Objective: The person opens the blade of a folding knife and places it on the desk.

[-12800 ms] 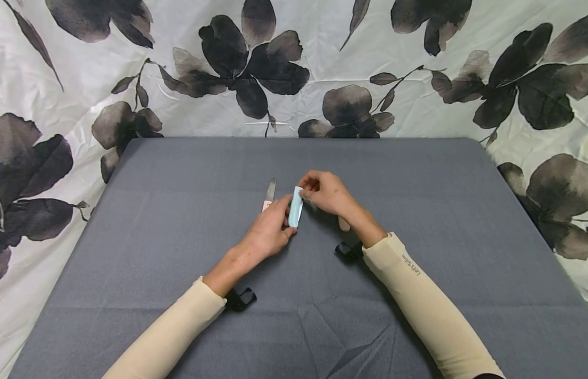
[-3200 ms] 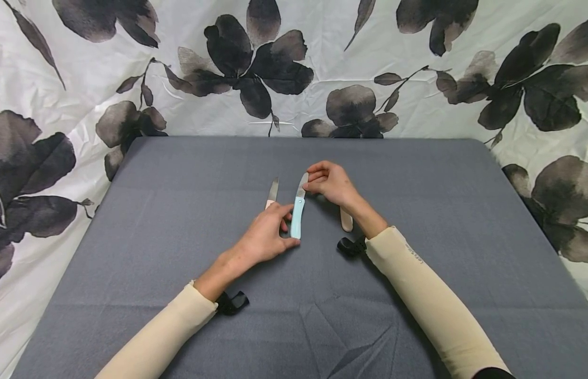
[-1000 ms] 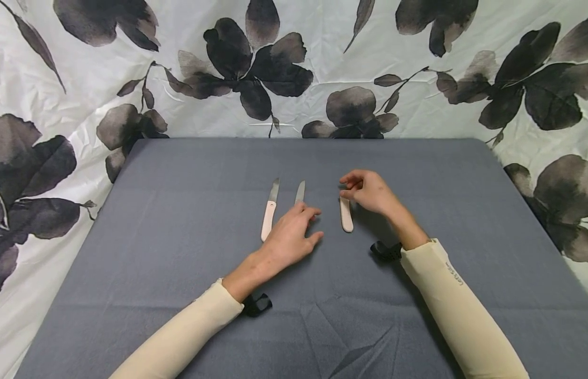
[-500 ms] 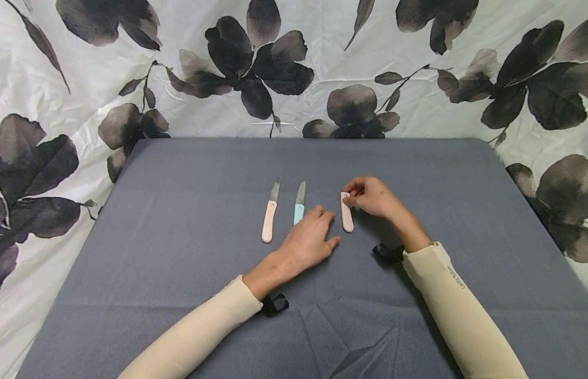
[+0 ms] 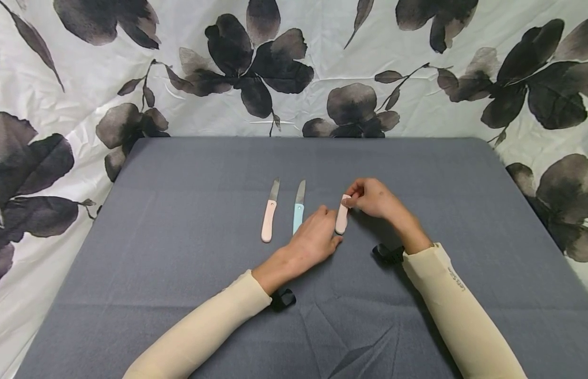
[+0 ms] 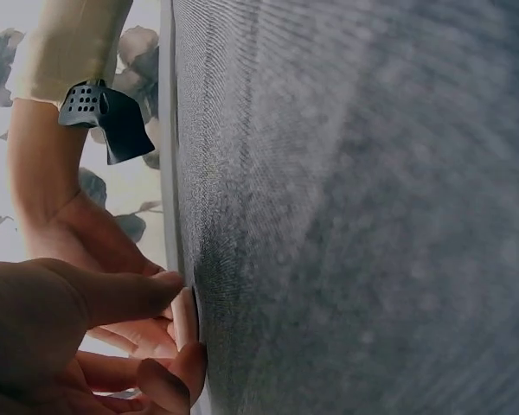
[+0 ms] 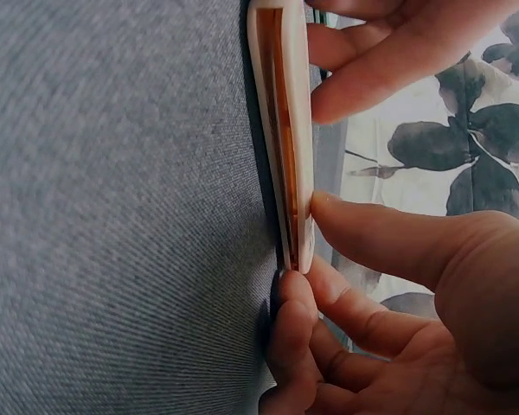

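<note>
A folded pink folding knife (image 5: 341, 218) lies tilted between the two hands, its far end leaning right. My right hand (image 5: 374, 199) pinches that far end with thumb and fingers. Around the near end, my left hand (image 5: 312, 237) has its fingers on one side and its thumb at the bottom; in the left wrist view the pale handle (image 6: 185, 320) sits between thumb and finger. The right wrist view shows the handle's long slot (image 7: 285, 130) facing the camera. Left of the hands lie a light blue knife (image 5: 299, 210), its lower handle hidden by my left hand, and a pink knife (image 5: 268, 221), both with blades out.
A grey cloth (image 5: 203, 184) covers the table, with creases near the front. Behind it hangs a white curtain (image 5: 180, 116) with dark flowers. Black wrist mounts (image 5: 283, 300) sit under both forearms.
The blue knife was unfolded and let go beside the first pink one. Both hands moved right to the folded pink knife; my left hand reached its near end, and the knife turned slightly.
</note>
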The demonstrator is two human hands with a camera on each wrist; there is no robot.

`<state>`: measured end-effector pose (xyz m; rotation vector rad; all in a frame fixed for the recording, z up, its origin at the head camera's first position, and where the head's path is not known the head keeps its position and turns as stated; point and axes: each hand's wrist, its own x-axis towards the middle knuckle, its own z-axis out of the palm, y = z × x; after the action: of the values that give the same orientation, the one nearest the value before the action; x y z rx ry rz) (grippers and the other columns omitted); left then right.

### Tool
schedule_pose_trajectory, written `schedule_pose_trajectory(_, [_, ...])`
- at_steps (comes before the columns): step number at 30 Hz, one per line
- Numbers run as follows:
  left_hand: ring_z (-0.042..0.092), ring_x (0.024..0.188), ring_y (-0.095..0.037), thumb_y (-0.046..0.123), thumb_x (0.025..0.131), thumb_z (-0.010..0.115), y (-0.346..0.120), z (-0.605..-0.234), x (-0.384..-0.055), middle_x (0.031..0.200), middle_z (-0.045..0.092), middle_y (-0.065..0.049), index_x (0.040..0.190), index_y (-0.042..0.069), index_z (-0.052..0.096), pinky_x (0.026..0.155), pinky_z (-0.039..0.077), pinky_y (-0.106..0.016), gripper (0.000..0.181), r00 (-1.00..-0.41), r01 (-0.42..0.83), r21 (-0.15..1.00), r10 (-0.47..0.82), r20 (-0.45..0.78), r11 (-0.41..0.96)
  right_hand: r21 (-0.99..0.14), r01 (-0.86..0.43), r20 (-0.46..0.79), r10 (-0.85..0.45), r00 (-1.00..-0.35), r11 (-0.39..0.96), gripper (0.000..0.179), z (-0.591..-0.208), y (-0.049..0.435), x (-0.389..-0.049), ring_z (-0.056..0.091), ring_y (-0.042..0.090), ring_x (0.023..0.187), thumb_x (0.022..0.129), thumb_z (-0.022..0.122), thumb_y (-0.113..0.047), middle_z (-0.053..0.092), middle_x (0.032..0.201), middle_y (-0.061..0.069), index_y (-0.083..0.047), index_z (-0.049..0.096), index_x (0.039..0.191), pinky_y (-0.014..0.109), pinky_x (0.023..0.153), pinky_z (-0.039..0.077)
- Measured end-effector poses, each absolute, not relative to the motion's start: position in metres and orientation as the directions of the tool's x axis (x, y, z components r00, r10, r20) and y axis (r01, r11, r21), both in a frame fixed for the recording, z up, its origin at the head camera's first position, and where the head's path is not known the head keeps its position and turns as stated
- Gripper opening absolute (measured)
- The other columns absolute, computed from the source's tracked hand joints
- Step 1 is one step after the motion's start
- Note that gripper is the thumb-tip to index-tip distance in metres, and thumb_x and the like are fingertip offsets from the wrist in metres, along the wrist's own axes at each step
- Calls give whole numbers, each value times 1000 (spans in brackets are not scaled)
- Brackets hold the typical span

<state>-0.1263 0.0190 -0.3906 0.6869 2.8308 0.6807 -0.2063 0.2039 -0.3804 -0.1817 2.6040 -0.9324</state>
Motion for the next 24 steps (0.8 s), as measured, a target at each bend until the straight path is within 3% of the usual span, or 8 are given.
schedule_pose_trajectory(15, [69,98,-23,17,96,75,18,-393,-133,113,65,-11,118,8,68,84,59,-38,25,-888,390,477,459,-32,787,-621,10,-298,-224,-928,784,23,-381,201,-204,57,19,75,99,70,-24,67,92,10,-2,69,107,30,67,47])
schedule_pose_trajectory(24, [69,98,-25,15,99,71,11,-388,-136,115,64,-12,131,7,62,85,59,-41,35,-901,363,531,433,-8,766,-686,-78,-143,-240,-960,723,23,-379,198,-207,58,17,77,99,71,-20,68,98,15,-2,69,112,28,65,49])
